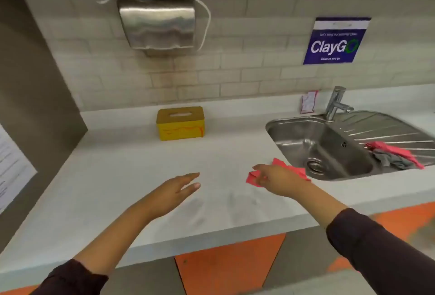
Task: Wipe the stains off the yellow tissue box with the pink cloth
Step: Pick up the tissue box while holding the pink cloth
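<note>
Nearest, two dark sleeves, forearms reaching out over the counter (122, 153). Pale, broad, bare under both hands; sink (306, 144) set into it just right of the right hand.

Beyond the left hand, well apart from both, against the tiled wall: box (180, 123), yellow, upright, slot on top, orange-red scrawls across the front face. Probably light and stiff-sided card or plastic; likely to slide under a rub unless steadied, best held from the top or the far side, stained front left free.

Under the right hand: cloth (277, 172), pink, crumpled, flat on the counter at the sink's edge. Soft, limp, easy to bunch; best gathered into the palm as a wad.

Left hand (174, 188): open, fingers straight and together, palm down, hovering over bare counter, holding nothing.

Right hand (273, 177): loosely spread, fingertips down on the cloth, touching but not yet closed around it; whether any pinch has begun, cannot tell.

Judged: cloth pickup in hand, wiping not yet started.
</note>
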`<state>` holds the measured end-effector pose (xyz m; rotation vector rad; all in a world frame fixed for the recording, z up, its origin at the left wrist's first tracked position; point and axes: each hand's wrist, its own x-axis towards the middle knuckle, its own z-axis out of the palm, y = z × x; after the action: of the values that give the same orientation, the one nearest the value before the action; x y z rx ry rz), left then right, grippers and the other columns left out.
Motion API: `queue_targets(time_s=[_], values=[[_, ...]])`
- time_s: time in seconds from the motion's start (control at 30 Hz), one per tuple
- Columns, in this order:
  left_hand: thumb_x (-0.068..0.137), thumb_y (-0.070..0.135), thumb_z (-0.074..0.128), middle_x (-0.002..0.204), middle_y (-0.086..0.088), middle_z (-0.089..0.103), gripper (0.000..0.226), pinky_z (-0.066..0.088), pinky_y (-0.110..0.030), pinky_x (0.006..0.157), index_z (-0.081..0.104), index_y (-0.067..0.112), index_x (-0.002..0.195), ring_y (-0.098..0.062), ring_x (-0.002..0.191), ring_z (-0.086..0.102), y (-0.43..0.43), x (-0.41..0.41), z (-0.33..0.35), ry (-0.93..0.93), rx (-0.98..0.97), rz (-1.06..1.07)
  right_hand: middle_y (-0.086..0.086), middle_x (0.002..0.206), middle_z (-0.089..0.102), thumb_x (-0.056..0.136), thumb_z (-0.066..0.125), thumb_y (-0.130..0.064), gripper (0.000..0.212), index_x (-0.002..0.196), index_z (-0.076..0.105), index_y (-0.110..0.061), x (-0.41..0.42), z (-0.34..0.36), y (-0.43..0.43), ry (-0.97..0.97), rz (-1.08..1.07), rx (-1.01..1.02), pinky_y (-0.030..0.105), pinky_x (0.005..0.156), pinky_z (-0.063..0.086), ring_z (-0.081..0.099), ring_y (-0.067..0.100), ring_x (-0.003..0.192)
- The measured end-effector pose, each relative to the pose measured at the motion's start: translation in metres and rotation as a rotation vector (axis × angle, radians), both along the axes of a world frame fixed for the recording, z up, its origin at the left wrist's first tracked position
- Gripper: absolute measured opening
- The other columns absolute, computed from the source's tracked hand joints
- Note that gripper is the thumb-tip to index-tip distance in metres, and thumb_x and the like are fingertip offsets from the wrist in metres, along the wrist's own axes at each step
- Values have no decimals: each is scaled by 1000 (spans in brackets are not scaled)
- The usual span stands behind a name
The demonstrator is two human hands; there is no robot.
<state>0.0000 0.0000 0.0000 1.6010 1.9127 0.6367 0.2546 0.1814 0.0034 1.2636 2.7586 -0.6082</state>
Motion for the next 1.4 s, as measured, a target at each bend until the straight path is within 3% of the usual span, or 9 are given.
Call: queue_targets(time_s=[0.13, 0.23, 0.33, 0.6, 0.87, 1.07, 1.2, 1.3, 1.4], values=[[82, 65, 38, 146, 12, 42, 55, 28, -24, 106, 41, 44, 133, -7, 132, 40, 39, -23, -16, -15, -15, -10, -7, 95, 67, 94, 51, -23, 22, 109, 65, -14, -1, -31, 25, 98, -117, 50, 17, 71, 43, 63, 22, 99], [88, 53, 46, 138, 13, 51, 39, 33, -21, 97, 50, 45, 126, -2, 119, 48, 56, -31, -24, -48, 16, 17, 11, 116, 62, 87, 53, -5, 22, 103, 68, -9, 7, -52, 44, 76, -145, 156, 32, 91, 39, 53, 31, 112], [89, 48, 49, 126, 18, 56, 31, 35, -18, 91, 56, 47, 119, 7, 105, 50, 74, -37, -33, -76, -7, -16, 12, 146, 37, 84, 60, -8, 42, 124, 60, -19, 16, -69, 62, -10, -243, 133, 41, 106, 32, 35, 35, 130], [87, 47, 54, 111, 34, 58, 20, 37, -11, 89, 59, 56, 104, 14, 105, 53, 120, -55, -55, -169, -86, -10, 4, 152, 31, 86, 58, -17, 55, 137, 46, -35, 35, -98, 112, -205, -88, 121, 42, 105, 32, 34, 32, 132], [87, 46, 55, 106, 38, 60, 20, 37, -6, 84, 58, 64, 94, 22, 102, 51, 145, -74, -65, -200, -148, 78, 9, 115, 66, 83, 63, -3, 34, 113, 65, -18, 27, -126, 135, 167, -139, 243, 42, 82, 49, 62, 35, 93], [89, 35, 56, 117, 23, 62, 22, 37, -12, 90, 63, 47, 106, 6, 106, 56, 162, -110, -59, -196, -122, 177, -10, 93, 65, 94, 46, -5, 39, 91, 53, -44, -34, -86, 147, 626, -285, -39, 23, 75, 43, 60, 11, 87], [89, 31, 58, 116, 21, 62, 23, 35, 3, 84, 66, 37, 110, 10, 103, 55, 175, -143, -46, -150, -52, 231, -21, 96, 65, 98, 44, -11, 34, 94, 56, -43, -84, -53, 144, 880, -321, -226, 5, 74, 45, 59, -2, 92], [88, 32, 59, 121, 21, 56, 28, 35, -10, 91, 62, 37, 115, 1, 112, 53, 195, -177, -34, -96, 14, 243, -24, 100, 65, 100, 42, -7, 31, 102, 57, -34, -117, -34, 140, 1114, -345, -393, 10, 77, 50, 61, 0, 97], [84, 33, 64, 138, 7, 49, 47, 29, -21, 104, 53, 29, 129, -13, 130, 43, 230, -216, -22, 39, 30, 181, -4, 105, 63, 99, 42, -5, 21, 106, 56, -20, -150, -23, 144, 1332, -453, -552, 25, 74, 53, 61, 15, 91]])
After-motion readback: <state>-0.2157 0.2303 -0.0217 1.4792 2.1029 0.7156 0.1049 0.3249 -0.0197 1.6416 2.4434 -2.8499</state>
